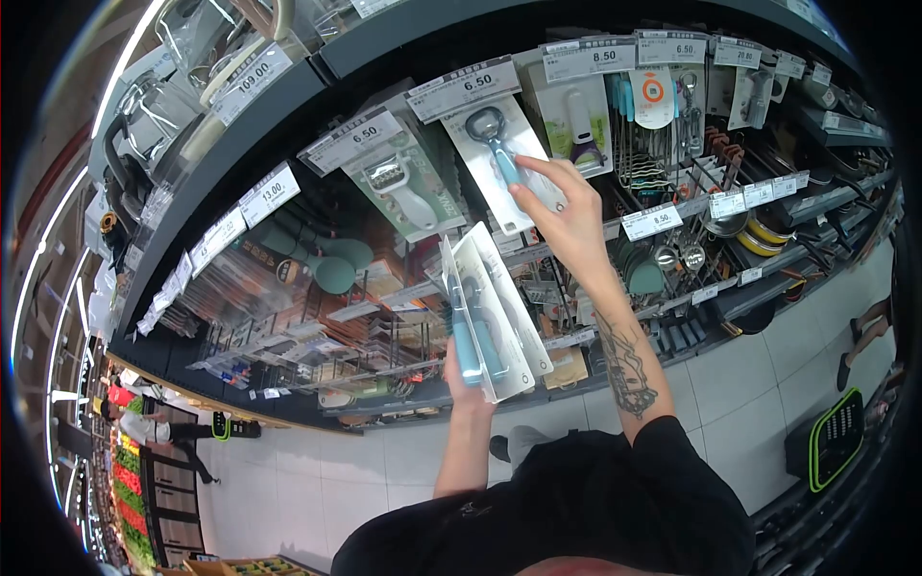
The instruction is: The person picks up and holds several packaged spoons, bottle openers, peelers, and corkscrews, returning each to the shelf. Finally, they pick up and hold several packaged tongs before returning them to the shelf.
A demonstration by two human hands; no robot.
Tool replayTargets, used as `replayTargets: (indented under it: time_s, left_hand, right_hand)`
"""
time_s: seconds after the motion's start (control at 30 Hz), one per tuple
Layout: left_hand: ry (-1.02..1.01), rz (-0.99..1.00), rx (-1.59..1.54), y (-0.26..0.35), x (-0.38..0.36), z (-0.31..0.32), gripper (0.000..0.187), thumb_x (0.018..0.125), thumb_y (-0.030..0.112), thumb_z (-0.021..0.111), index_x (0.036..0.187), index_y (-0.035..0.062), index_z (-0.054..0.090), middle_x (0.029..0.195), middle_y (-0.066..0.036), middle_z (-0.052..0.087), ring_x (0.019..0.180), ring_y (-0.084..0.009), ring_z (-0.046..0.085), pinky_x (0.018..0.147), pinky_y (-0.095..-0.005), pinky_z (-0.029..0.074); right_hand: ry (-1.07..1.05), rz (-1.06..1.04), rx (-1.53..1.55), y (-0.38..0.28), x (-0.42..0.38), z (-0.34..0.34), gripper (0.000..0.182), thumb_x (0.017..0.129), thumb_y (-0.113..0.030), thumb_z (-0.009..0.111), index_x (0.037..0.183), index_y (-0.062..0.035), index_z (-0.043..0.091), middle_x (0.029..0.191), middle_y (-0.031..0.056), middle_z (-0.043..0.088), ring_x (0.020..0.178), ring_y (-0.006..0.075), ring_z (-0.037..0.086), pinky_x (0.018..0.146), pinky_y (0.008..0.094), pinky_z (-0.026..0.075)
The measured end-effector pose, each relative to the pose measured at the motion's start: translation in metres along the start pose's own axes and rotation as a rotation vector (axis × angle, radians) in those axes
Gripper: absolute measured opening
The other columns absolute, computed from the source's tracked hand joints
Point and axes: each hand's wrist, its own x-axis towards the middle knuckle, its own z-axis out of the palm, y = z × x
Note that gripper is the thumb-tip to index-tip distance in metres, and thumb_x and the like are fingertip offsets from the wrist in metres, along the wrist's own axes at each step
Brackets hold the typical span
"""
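Left grip point(462, 382): closed round blue-handled packs point(501, 331) | right grip point(562, 202): touching hanging carded tool point(499, 156), hold unclear | 6.50 price tag point(468, 89) above

Pale tiled floor point(298, 475), dark store shelving point(413, 40), bright strip lights point(41, 247), produce stand point(177, 503)

The left hand point(464, 389) grips white-carded, clear plastic packs of light-blue-handled tools point(501, 317); the right hand point(569, 209) touches a hanging white-carded tool with dark looped head and light-blue handle point(500, 156), beside a white-handled tool on green card point(411, 200).
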Motion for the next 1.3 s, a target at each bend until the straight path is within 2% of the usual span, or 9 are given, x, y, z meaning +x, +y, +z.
replayTargets:
  time_s: [0.33, 0.47, 0.6, 0.8, 0.87, 0.97, 1.07, 1.17, 1.3]
  left_hand:
    - [-0.044, -0.017, -0.050, -0.004, 0.004, 0.015, 0.042, 0.100, 0.036, 0.038, 0.121, 0.0049, 0.056, 0.110, -0.010, 0.066, 0.097, -0.0253, 0.066, 0.084, -0.0420, 0.056]
    - [0.114, -0.009, 0.071, -0.008, 0.003, 0.020, 0.036, 0.100, 0.032, 0.039, 0.110, 0.0048, 0.061, 0.095, -0.006, 0.067, 0.086, -0.0180, 0.067, 0.076, -0.0334, 0.056]
    - [0.009, 0.008, 0.047, -0.012, 0.005, 0.027, 0.033, 0.100, 0.031, 0.040, 0.116, 0.0072, 0.058, 0.101, -0.006, 0.065, 0.092, -0.0172, 0.065, 0.080, -0.0330, 0.055]
    - [0.080, -0.023, 0.004, -0.024, 0.005, 0.046, 0.036, 0.100, 0.033, 0.039, 0.109, 0.0047, 0.060, 0.098, -0.008, 0.068, 0.087, -0.0192, 0.067, 0.078, -0.0363, 0.056]
    - [0.122, -0.033, -0.016, -0.024, 0.008, 0.049, 0.036, 0.100, 0.033, 0.040, 0.110, 0.0047, 0.060, 0.098, -0.008, 0.068, 0.086, -0.0194, 0.067, 0.077, -0.0361, 0.056]
    - [0.033, -0.019, -0.005, -0.020, 0.011, 0.037, 0.036, 0.100, 0.032, 0.040, 0.110, 0.0042, 0.060, 0.098, -0.008, 0.068, 0.088, -0.0203, 0.067, 0.079, -0.0360, 0.056]
    - [-0.072, -0.107, -0.119, -0.015, 0.009, 0.040, 0.040, 0.100, 0.031, 0.038, 0.120, 0.0027, 0.057, 0.108, -0.013, 0.067, 0.096, -0.0237, 0.066, 0.087, -0.0397, 0.055]
    - [-0.248, -0.135, -0.241, -0.013, 0.006, 0.042, 0.054, 0.098, 0.039, 0.039, 0.136, 0.0019, 0.045, 0.126, -0.023, 0.056, 0.110, -0.0445, 0.058, 0.095, -0.0490, 0.050]
    - [-0.203, -0.107, -0.130, -0.007, 0.003, 0.036, 0.054, 0.098, 0.038, 0.041, 0.138, 0.0027, 0.043, 0.127, -0.024, 0.055, 0.110, -0.0432, 0.058, 0.096, -0.0483, 0.049]
  right_hand:
    - [-0.141, 0.041, -0.191, 0.017, -0.014, 0.008, 0.058, 0.089, -0.031, 0.063, 0.135, 0.0002, 0.047, 0.143, 0.0329, 0.035, 0.129, 0.0483, 0.041, 0.107, 0.0452, 0.035]
    - [-0.173, 0.154, -0.122, -0.019, -0.043, -0.028, 0.044, 0.090, -0.024, 0.065, 0.122, 0.0040, 0.055, 0.118, 0.0223, 0.058, 0.104, 0.0276, 0.061, 0.087, 0.0339, 0.049]
    - [-0.374, 0.623, 0.377, -0.035, -0.097, -0.052, 0.028, 0.092, -0.019, 0.064, 0.108, 0.0033, 0.062, 0.080, 0.0044, 0.066, 0.068, 0.0059, 0.057, 0.062, 0.0216, 0.047]
    - [-0.525, 0.691, 0.097, -0.055, -0.107, -0.066, 0.014, 0.092, -0.009, 0.058, 0.097, 0.0040, 0.061, 0.072, 0.0121, 0.062, 0.059, 0.0059, 0.056, 0.049, 0.0264, 0.041]
    - [-0.224, 0.298, -0.063, -0.048, -0.118, -0.061, 0.014, 0.092, -0.009, 0.058, 0.096, 0.0036, 0.061, 0.069, 0.0104, 0.061, 0.053, 0.0075, 0.053, 0.047, 0.0267, 0.040]
    - [-0.090, 0.302, -0.109, -0.058, -0.109, -0.067, 0.014, 0.092, -0.009, 0.058, 0.097, 0.0037, 0.062, 0.068, 0.0098, 0.061, 0.051, 0.0074, 0.052, 0.047, 0.0262, 0.040]
    - [-0.080, 0.435, 0.026, -0.044, -0.092, -0.077, 0.016, 0.093, -0.010, 0.059, 0.099, 0.0043, 0.062, 0.069, 0.0068, 0.062, 0.052, 0.0059, 0.051, 0.047, 0.0254, 0.039]
    - [-0.105, 0.528, 0.201, -0.034, -0.073, -0.076, 0.020, 0.096, -0.013, 0.058, 0.103, 0.0045, 0.062, 0.069, 0.0008, 0.061, 0.054, 0.0035, 0.050, 0.046, 0.0220, 0.038]
    - [-0.175, 0.561, 0.323, -0.022, -0.056, -0.061, 0.020, 0.098, -0.014, 0.056, 0.106, 0.0038, 0.061, 0.077, 0.0007, 0.063, 0.064, 0.0013, 0.051, 0.052, 0.0198, 0.039]
